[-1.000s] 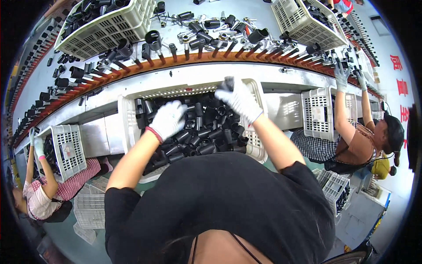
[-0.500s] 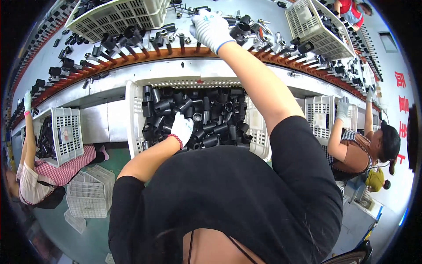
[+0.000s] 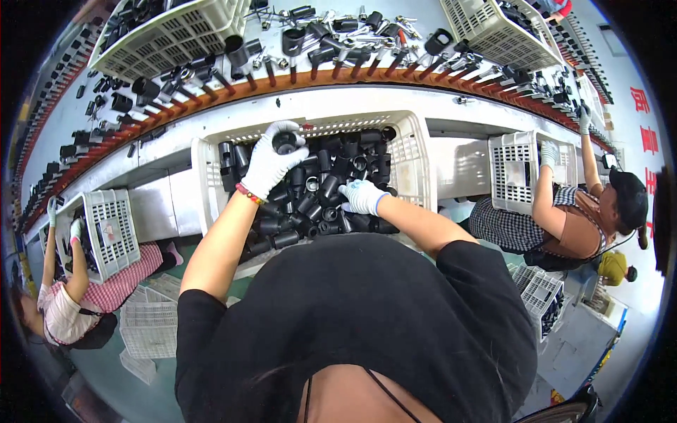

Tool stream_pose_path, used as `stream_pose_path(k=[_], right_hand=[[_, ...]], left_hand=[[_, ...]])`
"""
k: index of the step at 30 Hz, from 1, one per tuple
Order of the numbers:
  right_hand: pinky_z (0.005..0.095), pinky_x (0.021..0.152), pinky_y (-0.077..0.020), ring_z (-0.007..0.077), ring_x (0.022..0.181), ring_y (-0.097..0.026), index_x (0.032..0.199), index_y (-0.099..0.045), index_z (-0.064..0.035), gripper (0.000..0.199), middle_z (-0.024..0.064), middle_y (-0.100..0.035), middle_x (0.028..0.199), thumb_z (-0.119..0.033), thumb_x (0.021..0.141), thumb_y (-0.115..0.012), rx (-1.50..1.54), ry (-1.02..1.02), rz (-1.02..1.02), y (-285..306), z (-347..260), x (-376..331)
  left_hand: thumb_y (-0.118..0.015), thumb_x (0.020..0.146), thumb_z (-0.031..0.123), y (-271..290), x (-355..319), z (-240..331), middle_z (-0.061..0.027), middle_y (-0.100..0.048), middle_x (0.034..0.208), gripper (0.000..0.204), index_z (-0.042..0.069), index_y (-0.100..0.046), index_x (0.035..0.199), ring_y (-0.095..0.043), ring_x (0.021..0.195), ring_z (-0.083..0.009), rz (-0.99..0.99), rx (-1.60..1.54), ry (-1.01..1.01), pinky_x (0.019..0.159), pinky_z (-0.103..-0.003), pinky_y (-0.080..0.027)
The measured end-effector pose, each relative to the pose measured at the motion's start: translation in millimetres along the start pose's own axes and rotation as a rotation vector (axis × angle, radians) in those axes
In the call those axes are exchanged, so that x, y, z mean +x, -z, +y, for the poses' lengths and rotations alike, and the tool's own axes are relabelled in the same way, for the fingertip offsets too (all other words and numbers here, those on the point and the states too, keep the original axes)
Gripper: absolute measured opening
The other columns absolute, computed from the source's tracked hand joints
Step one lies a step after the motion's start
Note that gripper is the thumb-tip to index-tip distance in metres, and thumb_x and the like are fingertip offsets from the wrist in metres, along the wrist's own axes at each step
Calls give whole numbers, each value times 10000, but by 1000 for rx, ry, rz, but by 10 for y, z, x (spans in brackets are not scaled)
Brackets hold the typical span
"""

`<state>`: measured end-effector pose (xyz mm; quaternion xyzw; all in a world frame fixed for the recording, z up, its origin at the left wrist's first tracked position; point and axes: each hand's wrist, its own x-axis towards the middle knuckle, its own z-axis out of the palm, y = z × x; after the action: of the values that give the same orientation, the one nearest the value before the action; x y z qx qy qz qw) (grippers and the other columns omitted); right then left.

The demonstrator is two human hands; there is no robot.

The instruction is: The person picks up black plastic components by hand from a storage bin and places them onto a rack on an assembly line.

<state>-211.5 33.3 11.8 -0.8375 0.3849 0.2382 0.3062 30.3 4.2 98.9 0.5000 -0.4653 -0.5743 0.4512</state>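
A white perforated crate [image 3: 415, 166] stands before me, heaped with short black cylindrical sleeves [image 3: 310, 204]. Over its far left part, my left hand [image 3: 266, 169], in a white knit glove, is closed around a black sleeve [image 3: 285, 143] whose round open end faces up. My right hand [image 3: 363, 198], gloved too, reaches down onto the heap right of the middle. Its fingers are drawn together at the sleeves; what they grip, if anything, is hidden.
Beyond the crate, a bench edge carries a row of red-brown pegs [image 3: 338, 72], several with black sleeves on top. Loose metal and black parts [image 3: 374, 28] lie behind. Crates stand at left [image 3: 176, 42] and right [image 3: 504, 35]. Co-workers sit on the left [image 3: 67, 299] and right [image 3: 571, 218].
My right hand has come back from the peg row down into the crate. My left hand has risen from the heap toward the far left, now holding a black sleeve.
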Motion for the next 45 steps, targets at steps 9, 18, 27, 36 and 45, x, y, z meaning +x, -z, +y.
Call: stream_pose_path(k=[9,18,27,36,45], right_hand=[[397,789,-512,321,941,-632,1094,-585,12,499,202,-649,995,-307,720,-668,-64,-59,-215,-97,66,258],[415,803,-480,369,966,-589,1041,-536,-20,579,203,-618,986,-291,608,-807,333,86,70,-69,24,57],[340,885,-422,199,982,-529,1143,-430,-27,538,125,-562,1011,-189,716,-715,874,226,305,987,102,-233],[261,714,-490,124,748,-598,886,-573,-58,189,39,-604,796,-78,751,-704,1217,244,1493,2280,673,-213],[232,507,-473,104,635,-599,1213,-545,-2,444,74,-628,829,-198,830,-658,451,16,1050,2890,687,-218]], left_hand=[[-736,708,-37,-540,1155,718,-10,-634,869,276,84,-586,906,-586,789,-98,154,-85,-435,755,-245,-496],[-759,690,33,-320,1915,516,-6,-605,805,268,86,-581,883,-556,736,-113,193,-17,-452,703,-253,-475],[-744,707,107,161,1760,649,-43,-648,870,278,42,-618,946,-589,747,-138,375,218,-345,705,-271,-490],[-735,706,0,723,1682,391,2,-597,736,200,70,-611,846,-546,638,-108,444,-102,-386,608,-238,-463],[-755,738,108,1084,1382,372,-29,-612,925,416,49,-522,1078,-572,804,-147,628,-22,-368,746,-276,-467]])
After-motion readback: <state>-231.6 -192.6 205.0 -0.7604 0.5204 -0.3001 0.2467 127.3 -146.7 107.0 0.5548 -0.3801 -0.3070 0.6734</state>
